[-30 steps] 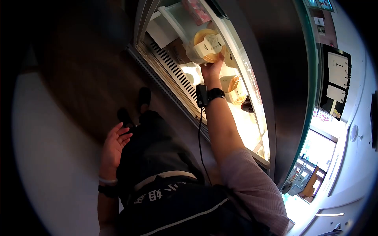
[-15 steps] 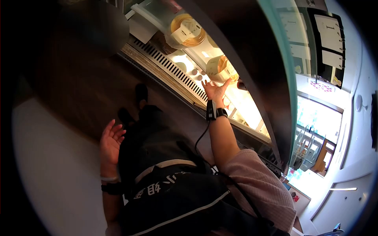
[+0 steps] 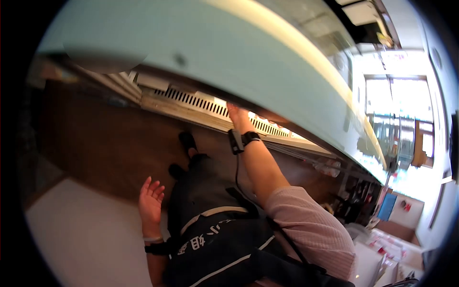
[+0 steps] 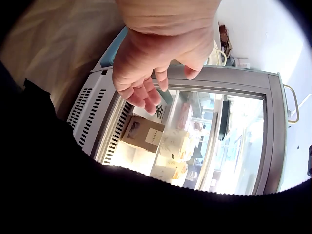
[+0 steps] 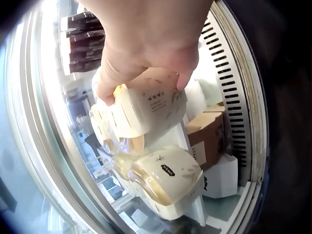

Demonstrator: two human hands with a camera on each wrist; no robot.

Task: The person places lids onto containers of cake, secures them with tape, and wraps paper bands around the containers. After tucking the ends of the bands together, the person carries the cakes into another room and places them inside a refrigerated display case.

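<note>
In the right wrist view, my right hand (image 5: 148,41) grips a round package (image 5: 156,107) with a cream, printed paper band, thumb on one side and fingers on the other. Another banded package (image 5: 168,178) with a small dark label sits beside it in the lit display case. From the head, the right hand (image 3: 238,117) is partly hidden under the case's top (image 3: 191,43). My left hand (image 3: 151,203) hangs by my side, fingers loosely bent and holding nothing. Its wrist view shows the left hand (image 4: 163,56) in front of the case, apart from the goods.
A brown box (image 5: 207,139) and a white box (image 5: 222,178) stand near the slotted vent strip (image 5: 231,97). Dark bottles or pouches (image 5: 85,44) lie at the case's other end. The case's metal frame (image 4: 219,78) surrounds its opening. A cable (image 3: 237,172) runs from my right wrist.
My head view has shifted, so the case top now covers most of the interior. My right hand has gone from the farther package to the nearer one. The left hand still hangs loose.
</note>
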